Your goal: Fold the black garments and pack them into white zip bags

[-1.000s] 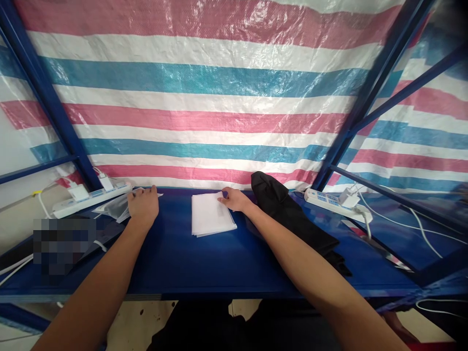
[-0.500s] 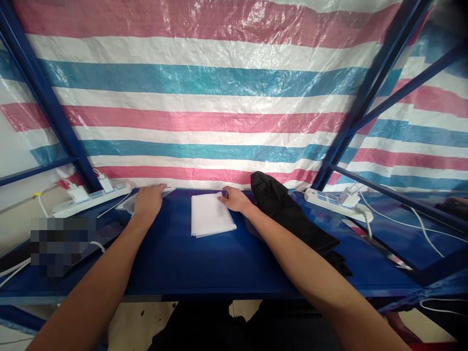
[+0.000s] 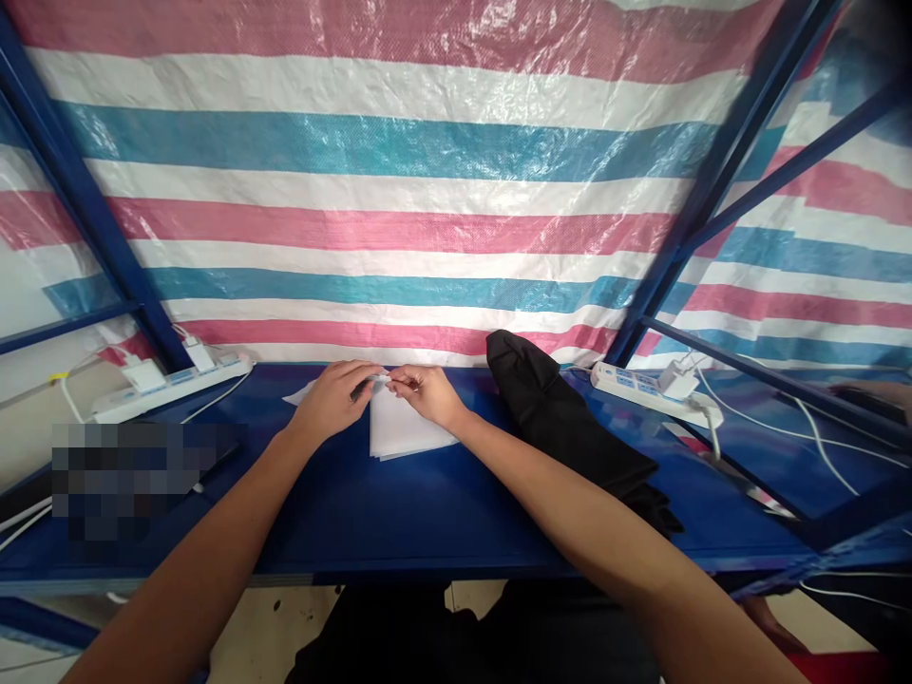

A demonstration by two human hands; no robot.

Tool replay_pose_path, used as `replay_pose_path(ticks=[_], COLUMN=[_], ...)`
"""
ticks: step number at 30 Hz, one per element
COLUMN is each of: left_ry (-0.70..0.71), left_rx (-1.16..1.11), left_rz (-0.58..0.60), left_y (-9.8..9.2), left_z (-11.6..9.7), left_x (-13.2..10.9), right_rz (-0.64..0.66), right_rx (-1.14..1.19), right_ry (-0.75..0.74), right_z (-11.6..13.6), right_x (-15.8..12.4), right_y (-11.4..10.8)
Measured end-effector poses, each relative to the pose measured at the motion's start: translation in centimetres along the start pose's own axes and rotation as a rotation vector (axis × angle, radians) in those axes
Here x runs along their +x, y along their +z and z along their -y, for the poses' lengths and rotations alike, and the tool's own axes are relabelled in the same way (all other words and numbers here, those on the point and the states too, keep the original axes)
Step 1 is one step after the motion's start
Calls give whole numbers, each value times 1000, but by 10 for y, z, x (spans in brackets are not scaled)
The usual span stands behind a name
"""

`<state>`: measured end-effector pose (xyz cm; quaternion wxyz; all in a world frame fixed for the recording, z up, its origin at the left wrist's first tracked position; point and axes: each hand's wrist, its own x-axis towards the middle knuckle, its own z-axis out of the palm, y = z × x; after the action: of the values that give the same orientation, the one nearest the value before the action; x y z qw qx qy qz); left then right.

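My left hand (image 3: 336,397) is closed on a translucent plastic bag (image 3: 297,392), a corner of which sticks out to its left. The rest of that bag is mostly hidden under my fingers. My right hand (image 3: 426,391) pinches the bag's pale edge at the fingertips, close against the left hand's fingertips. Beneath both hands, flat on the blue table (image 3: 320,513), lies a small stack of white, frosted zip bags (image 3: 409,432). The hands cover the upper part of this stack.
Black folded cloth (image 3: 570,418) lies right of the stack. Power strips with plugs and cables stand at the left (image 3: 171,389) and right (image 3: 652,394). A blurred-out dark object (image 3: 135,484) is at the left. Striped plastic sheeting (image 3: 399,228) hangs behind, between blue metal posts.
My left hand has moved right with the plastic bag, from beside the left power strip to the stack. My right hand has shifted slightly left and now meets it at the bag's edge.
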<state>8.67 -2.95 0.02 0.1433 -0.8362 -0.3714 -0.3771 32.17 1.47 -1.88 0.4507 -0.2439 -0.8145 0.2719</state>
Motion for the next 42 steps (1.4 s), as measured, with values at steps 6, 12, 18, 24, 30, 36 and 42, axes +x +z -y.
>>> replay_pose_path(ticks=[6,12,18,24,30,36,42], left_ry=[-21,14,-16,-163,-355,-500,-558], left_rx=[-144,-205,-154,-41,94,48,-238], left_rz=[-97,-132,-128,-144,-160,-226,-335], left_y=[1,-1,-8,-23,-43,-46,-38], left_z=[-4,-1,0,21,45,50,27], left_x=[-1,0,3,-5,-15,-18,-12], right_rz=[2,43,32,-90,-254,-312,-249], right_rx=[-38,-34,-185,-239,-138,-82,-82], right_ry=[-29,-91,-155,-134,-46,18,-43], right_z=[16,25,29,16,1,4,29], right_x=[-2,0,2,10,17,19,13], right_y=[-1,-4,-6,-12,-22,-26,-21])
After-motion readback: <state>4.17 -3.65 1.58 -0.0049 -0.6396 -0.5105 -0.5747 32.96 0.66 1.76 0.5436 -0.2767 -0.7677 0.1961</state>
